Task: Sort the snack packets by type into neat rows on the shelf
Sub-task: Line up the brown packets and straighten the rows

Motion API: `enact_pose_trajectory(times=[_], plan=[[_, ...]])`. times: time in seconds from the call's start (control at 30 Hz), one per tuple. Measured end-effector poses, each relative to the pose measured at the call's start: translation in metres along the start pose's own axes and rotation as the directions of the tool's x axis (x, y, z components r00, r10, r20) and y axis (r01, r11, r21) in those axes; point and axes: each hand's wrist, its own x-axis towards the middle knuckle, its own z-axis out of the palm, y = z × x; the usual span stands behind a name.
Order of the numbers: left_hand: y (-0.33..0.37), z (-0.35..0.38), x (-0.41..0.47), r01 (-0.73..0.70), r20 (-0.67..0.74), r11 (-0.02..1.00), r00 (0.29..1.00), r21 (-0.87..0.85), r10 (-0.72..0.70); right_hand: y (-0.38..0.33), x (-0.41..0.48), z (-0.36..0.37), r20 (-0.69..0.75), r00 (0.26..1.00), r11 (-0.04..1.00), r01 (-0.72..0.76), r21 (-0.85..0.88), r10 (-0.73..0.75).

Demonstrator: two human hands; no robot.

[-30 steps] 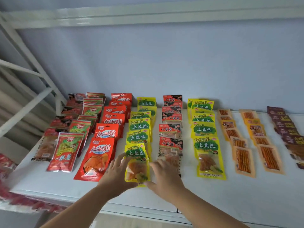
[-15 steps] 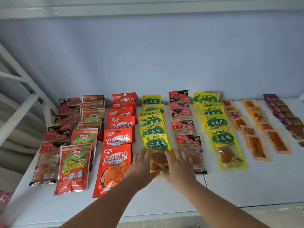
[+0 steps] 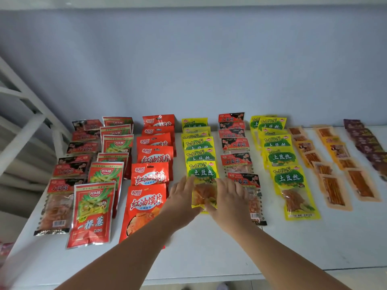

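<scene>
Snack packets lie in rows running back to the wall on a white shelf point(image 3: 303, 243). My left hand point(image 3: 181, 198) and my right hand point(image 3: 228, 197) rest with straight fingers on either side of the front yellow packet point(image 3: 204, 194), touching its edges. This packet lies at the near end of a yellow row point(image 3: 199, 155), overlapping the one behind. Left of it runs a row of red-orange packets point(image 3: 147, 203). On its right is a red-and-black row point(image 3: 236, 161), whose front packet my right hand partly covers.
A second yellow row point(image 3: 292, 185), two rows of orange stick packets point(image 3: 333, 191) and a purple row point(image 3: 366, 143) fill the right side. Red-green packets point(image 3: 92, 212) and dark red packets point(image 3: 59, 203) lie at the left. White frame bars point(image 3: 23, 97) rise at far left.
Both hands have slid the yellow packet back from the shelf's front, up against the yellow row. The view has shifted so the rows sit lower and closer.
</scene>
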Motion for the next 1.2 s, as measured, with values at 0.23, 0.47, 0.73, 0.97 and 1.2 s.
enact_pose_trajectory(times=[0.23,0.47,0.73,0.97,1.2], plan=[[-0.048,-0.035,-0.062,0.018,-0.208,0.999,0.978,0.047,-0.008,-0.047,-0.029,-0.010,-0.100,0.957,0.943,0.285,0.170,-0.271],[-0.109,-0.048,-0.120,0.085,-0.117,0.980,0.991,0.181,-0.064,-0.094,-0.049,0.018,0.062,0.892,0.871,0.420,0.256,-0.448],[-0.136,-0.050,-0.111,0.010,0.050,0.962,0.998,0.272,-0.024,-0.130,-0.053,0.042,0.135,0.932,0.937,0.316,0.148,-0.335],[-0.135,-0.057,-0.066,-0.054,0.041,0.961,0.998,0.272,0.045,-0.140,-0.022,0.038,0.104,0.975,0.980,0.194,0.045,-0.198],[-0.136,-0.062,-0.047,-0.065,-0.036,0.974,0.997,0.217,0.074,-0.145,-0.005,0.036,0.119,0.977,0.979,0.160,0.125,-0.175]])
